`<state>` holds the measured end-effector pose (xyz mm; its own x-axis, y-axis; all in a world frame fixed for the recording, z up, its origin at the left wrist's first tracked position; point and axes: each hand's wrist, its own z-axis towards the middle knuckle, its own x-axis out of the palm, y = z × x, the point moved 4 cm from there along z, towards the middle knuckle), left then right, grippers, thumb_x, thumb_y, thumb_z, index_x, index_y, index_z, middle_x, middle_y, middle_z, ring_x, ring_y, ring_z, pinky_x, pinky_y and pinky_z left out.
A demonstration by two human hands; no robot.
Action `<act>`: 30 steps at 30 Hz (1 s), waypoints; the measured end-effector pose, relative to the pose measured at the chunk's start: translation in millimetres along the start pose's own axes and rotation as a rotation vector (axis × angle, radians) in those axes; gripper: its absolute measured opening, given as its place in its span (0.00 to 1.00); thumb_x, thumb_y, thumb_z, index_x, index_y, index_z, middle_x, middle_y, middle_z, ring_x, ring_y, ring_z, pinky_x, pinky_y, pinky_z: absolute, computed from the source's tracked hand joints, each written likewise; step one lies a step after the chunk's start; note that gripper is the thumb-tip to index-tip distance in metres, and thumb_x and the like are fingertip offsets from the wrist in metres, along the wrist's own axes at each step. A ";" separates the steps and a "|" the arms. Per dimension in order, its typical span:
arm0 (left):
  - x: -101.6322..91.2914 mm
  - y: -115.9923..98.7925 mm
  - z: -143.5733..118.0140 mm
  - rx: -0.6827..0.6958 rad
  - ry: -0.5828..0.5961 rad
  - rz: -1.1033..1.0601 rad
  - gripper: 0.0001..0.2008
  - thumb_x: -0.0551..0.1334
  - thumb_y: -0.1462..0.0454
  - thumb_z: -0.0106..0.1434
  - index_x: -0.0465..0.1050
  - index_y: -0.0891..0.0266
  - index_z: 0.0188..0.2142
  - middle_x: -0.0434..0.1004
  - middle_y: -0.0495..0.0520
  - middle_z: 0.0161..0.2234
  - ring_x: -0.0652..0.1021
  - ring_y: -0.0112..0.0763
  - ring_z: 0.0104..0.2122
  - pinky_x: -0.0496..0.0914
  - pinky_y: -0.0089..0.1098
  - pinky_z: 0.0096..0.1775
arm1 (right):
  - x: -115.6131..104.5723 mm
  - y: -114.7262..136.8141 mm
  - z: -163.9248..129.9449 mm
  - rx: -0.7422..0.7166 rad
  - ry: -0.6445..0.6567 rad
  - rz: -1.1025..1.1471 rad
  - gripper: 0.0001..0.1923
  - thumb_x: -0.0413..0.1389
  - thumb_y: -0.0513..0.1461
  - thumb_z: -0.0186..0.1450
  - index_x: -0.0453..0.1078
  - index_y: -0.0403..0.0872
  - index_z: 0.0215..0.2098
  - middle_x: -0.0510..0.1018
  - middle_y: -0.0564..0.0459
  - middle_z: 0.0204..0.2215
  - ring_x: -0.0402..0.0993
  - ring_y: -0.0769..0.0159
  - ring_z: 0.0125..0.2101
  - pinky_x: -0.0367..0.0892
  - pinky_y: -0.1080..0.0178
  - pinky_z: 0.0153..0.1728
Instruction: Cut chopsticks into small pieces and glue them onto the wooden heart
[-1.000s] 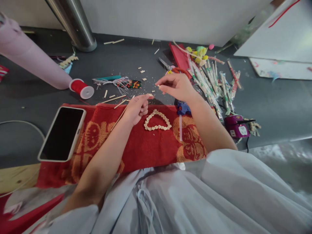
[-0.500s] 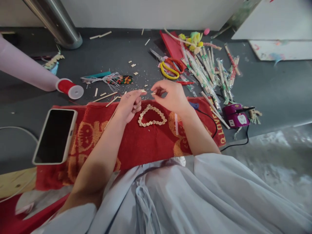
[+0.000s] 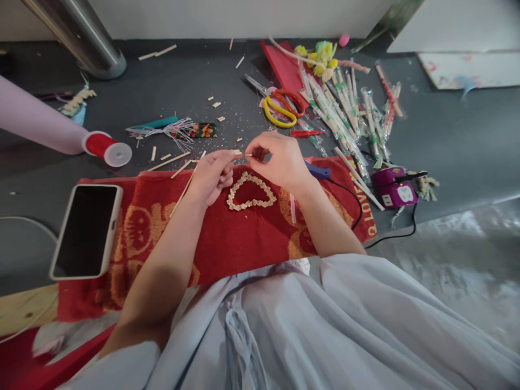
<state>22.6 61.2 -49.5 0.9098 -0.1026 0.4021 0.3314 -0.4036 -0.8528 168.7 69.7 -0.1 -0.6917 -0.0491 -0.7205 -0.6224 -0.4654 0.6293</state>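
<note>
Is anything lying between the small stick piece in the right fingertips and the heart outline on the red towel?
Nothing visible. The right hand pinches the small stick piece just above the top of the heart outline; only bare red towel lies between. The left hand, holding a long stick, sits beside the heart's left edge.

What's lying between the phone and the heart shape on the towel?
In the head view, only the left hand and its forearm, with a thin stick beside it, cross the red towel between the phone and the heart.
</note>
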 end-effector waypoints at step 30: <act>5.9 -0.5 -2.0 0.021 -0.017 0.062 0.11 0.66 0.63 0.60 0.69 0.63 0.25 0.56 0.40 0.14 0.55 0.13 0.12 0.48 0.20 0.17 | 0.9 -0.1 -1.1 -0.012 0.003 0.038 0.07 0.54 0.37 0.64 0.74 0.48 0.33 0.77 0.52 0.34 0.72 0.66 0.36 0.67 0.60 0.42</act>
<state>27.2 58.9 -46.0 0.9329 -0.1110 0.3425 0.2791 -0.3779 -0.8828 168.6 68.7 -1.1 -0.7135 -0.0699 -0.6972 -0.5912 -0.4741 0.6525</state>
